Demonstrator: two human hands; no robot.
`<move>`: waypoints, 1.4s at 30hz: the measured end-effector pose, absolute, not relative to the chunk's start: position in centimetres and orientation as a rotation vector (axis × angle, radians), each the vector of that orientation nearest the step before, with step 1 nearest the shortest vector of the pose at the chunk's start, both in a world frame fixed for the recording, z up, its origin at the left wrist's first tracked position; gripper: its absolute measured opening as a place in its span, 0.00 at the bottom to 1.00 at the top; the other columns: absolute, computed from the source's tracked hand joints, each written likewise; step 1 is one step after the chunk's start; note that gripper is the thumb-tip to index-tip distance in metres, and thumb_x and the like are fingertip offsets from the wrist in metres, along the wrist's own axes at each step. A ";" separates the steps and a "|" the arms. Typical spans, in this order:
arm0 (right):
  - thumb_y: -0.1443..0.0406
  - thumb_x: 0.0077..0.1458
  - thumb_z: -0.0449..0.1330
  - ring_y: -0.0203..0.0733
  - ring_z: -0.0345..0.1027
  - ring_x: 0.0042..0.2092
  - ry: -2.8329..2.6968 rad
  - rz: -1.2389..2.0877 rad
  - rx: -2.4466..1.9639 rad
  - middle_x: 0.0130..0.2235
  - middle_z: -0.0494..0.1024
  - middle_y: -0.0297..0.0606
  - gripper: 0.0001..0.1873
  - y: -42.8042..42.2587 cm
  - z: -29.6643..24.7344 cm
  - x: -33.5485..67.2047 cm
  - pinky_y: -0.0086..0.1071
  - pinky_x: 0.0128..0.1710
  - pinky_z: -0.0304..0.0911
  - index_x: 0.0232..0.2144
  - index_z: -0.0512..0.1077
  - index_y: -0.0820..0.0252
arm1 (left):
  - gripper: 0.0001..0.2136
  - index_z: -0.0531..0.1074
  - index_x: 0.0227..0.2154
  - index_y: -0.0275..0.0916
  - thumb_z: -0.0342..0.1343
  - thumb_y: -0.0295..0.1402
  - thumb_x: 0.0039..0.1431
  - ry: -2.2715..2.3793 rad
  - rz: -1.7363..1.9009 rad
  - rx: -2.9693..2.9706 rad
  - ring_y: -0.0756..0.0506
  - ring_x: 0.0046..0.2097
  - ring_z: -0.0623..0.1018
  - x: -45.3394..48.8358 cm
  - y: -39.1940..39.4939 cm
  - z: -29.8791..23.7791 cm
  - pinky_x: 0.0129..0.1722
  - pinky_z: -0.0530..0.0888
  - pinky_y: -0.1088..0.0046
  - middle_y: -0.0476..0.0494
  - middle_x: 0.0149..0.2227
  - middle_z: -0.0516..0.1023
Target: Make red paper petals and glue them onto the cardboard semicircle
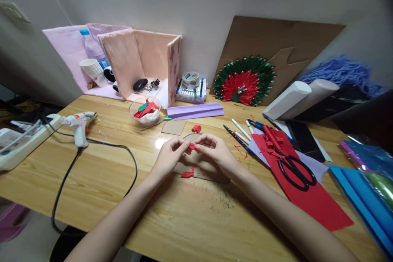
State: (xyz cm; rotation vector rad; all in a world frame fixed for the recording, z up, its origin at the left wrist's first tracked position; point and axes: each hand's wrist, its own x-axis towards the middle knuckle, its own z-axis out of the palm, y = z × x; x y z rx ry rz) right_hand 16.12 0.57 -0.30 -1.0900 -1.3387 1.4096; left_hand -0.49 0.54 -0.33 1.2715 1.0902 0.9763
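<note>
My left hand (170, 154) and my right hand (215, 149) meet over the middle of the wooden table (123, 196). Both pinch one small red paper piece (192, 146) between their fingertips. Under the hands lies a piece of brown cardboard (211, 172) with red paper scraps (187, 174) on it. Another red scrap (196, 128) lies just beyond the hands, next to a small cardboard square (173, 127).
A glue gun (78, 125) with a black cord (92, 159) stands at the left. Black scissors (296, 172) rest on a red paper sheet (310, 196) at the right, beside pens (241, 133). A plastic bowl (145, 110), purple folded paper (195, 111) and a fabric box (144, 63) sit behind.
</note>
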 end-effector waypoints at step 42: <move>0.67 0.48 0.61 0.37 0.68 0.33 -1.544 1.325 -1.086 0.32 0.76 0.37 0.07 1.3 -0.4 16.9 0.30 0.34 0.62 0.33 0.73 0.63 | 0.12 0.69 0.35 0.36 0.58 0.39 0.53 1.099 1.037 1.311 0.46 0.38 0.75 0.0 0.4 -1.2 0.38 0.72 0.71 0.44 0.36 0.75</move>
